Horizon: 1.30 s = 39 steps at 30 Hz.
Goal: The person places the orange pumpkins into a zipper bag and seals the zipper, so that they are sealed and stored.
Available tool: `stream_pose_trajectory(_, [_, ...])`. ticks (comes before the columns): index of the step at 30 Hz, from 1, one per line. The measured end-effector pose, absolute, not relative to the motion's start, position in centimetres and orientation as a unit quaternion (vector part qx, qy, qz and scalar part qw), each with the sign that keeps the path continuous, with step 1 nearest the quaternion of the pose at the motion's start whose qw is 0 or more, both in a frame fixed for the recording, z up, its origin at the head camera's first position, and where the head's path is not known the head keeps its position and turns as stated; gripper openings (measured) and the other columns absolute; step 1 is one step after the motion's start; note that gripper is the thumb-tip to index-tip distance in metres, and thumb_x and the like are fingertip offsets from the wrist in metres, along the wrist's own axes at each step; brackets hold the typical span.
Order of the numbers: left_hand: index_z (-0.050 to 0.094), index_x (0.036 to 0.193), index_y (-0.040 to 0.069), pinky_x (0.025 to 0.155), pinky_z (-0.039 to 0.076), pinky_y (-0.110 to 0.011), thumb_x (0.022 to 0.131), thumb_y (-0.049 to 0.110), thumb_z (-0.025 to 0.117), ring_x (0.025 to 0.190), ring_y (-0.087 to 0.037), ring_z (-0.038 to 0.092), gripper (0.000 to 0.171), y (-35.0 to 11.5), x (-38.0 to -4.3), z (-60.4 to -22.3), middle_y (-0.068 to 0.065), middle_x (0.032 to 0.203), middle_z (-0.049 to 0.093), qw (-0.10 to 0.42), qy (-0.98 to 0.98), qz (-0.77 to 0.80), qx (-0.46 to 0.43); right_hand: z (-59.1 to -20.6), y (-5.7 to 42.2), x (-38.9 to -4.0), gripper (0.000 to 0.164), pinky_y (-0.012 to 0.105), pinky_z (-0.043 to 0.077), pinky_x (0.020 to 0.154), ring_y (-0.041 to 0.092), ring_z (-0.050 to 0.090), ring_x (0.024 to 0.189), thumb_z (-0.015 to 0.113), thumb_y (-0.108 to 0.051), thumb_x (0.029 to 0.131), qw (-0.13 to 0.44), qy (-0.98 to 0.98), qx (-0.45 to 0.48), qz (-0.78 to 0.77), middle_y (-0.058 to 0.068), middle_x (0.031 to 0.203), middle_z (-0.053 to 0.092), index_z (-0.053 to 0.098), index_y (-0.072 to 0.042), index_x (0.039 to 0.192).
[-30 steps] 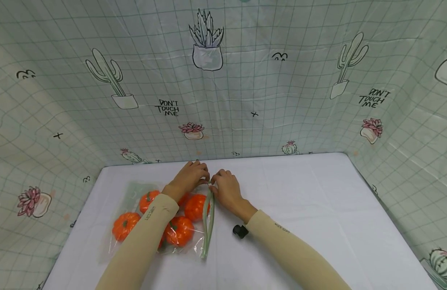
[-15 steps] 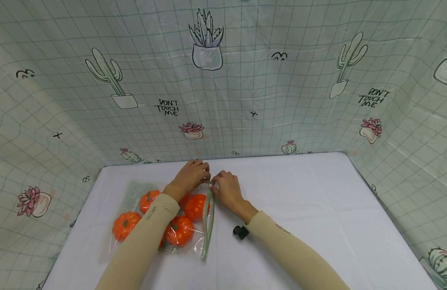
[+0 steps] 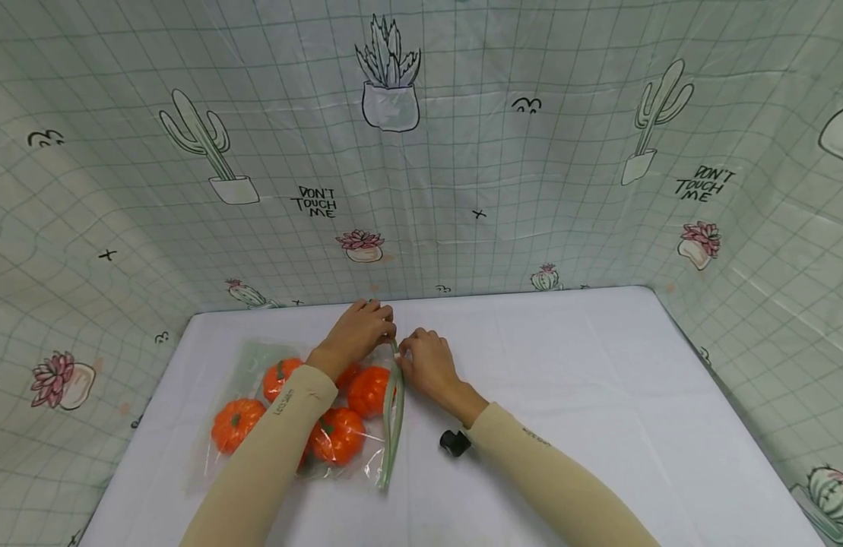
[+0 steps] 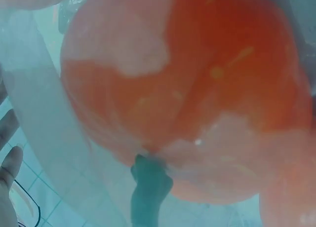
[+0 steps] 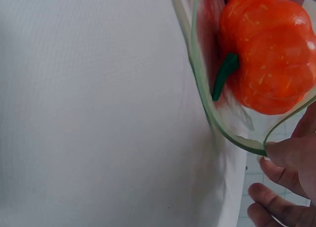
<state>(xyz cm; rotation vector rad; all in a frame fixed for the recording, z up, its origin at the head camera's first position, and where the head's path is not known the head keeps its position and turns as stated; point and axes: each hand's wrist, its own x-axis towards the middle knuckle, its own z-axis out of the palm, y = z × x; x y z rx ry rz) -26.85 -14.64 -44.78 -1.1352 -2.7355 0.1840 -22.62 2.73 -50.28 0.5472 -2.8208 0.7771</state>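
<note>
A clear zip bag point(image 3: 250, 365) with a pale green zip edge lies on the white table, its mouth to the right. Several orange toy pumpkins point(image 3: 336, 436) with green stems are inside. At the far end of the mouth, my left hand point(image 3: 358, 334) pinches the zip edge. Close beside it, just nearer, my right hand point(image 3: 429, 363) pinches the same edge between thumb and finger, its other fingers spread in the right wrist view. There the mouth stands parted beside a pumpkin point(image 5: 269, 52). The left wrist view is filled by a pumpkin point(image 4: 197, 89) behind hazy plastic.
A small black object point(image 3: 454, 442) lies on the white table point(image 3: 585, 395) next to the right sleeve. Grid-patterned cloth point(image 3: 448, 175) with cactus drawings hangs behind and at both sides.
My right hand has shifted slightly nearer along the zip edge, widening the gap from my left hand. The left hand, the bag and the pumpkins have barely moved.
</note>
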Motion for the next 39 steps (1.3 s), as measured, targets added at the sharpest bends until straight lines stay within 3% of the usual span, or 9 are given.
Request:
stream_pose_trajectory(11, [0.081,0.097,0.020,0.092,0.051,-0.039,0.095,0.020,0.076,0.095,-0.022,0.060,0.005,-15.3,-26.6,-44.8,-0.001,0.098,0.062,0.076,-0.924,-0.008,-0.374,-50.1,2.7,-21.5,0.010,0.048,0.054,0.078,0.033,0.066,0.089,0.079,-0.014,0.090,0.081,-0.943,0.188,0.261,0.013,0.098,0.072,0.081,-0.005,0.093])
stream_pose_trajectory(25, [0.080,0.097,0.018,0.093,0.051,-0.041,0.094,0.018,0.076,0.097,-0.024,0.057,0.005,-15.7,-26.3,-44.8,-0.003,0.100,0.062,0.058,-0.928,-0.034,-0.367,-50.2,2.7,-20.2,0.010,0.045,0.055,0.079,0.031,0.065,0.088,0.078,-0.011,0.092,0.070,-0.936,0.193,0.285,0.014,0.098,0.071,0.081,-0.002,0.096])
stream_pose_trajectory(39, [0.080,0.096,0.021,0.090,0.049,-0.039,0.094,0.023,0.076,0.096,-0.023,0.056,0.005,-15.5,-26.5,-44.8,-0.001,0.102,0.062,0.068,-0.926,0.000,-0.372,-50.0,2.8,-19.5,0.006,0.043,0.055,0.075,0.031,0.064,0.083,0.079,-0.010,0.087,0.073,-0.936,0.189,0.287,0.013,0.093,0.069,0.079,-0.004,0.087])
